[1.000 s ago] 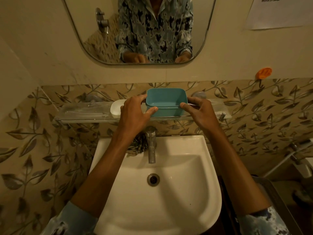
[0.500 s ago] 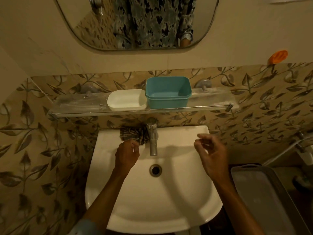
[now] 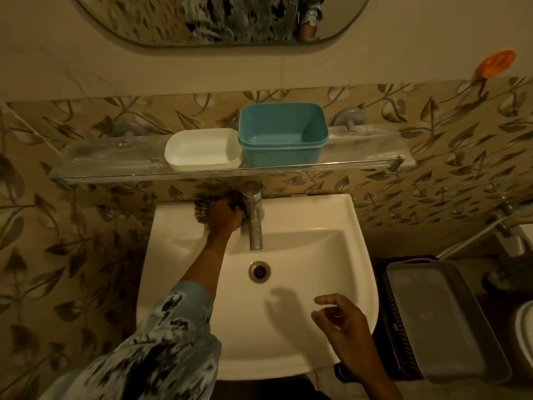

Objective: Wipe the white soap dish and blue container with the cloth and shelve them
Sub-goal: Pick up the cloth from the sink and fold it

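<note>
Room: bathroom with leaf-patterned tiles, a sink [image 3: 331,226] under a glass shelf [image 3: 109,158].
Shelf: soap dish [image 3: 202,150] and container [image 3: 282,137] stand upright just beside each other, dish on the left.
Cloth [image 3: 202,204]: dark, bunched on the sink's back ledge, just left of the tap [image 3: 254,217].
Left hand [image 3: 226,219]: fingers curled into the cloth, gripping it.
Right hand [image 3: 343,317]: above the sink's front rim, fingers loosely bent, holding nothing.

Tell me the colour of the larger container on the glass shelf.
The container is plain teal-blue, with no pattern; the head view shows it clearly.
</note>
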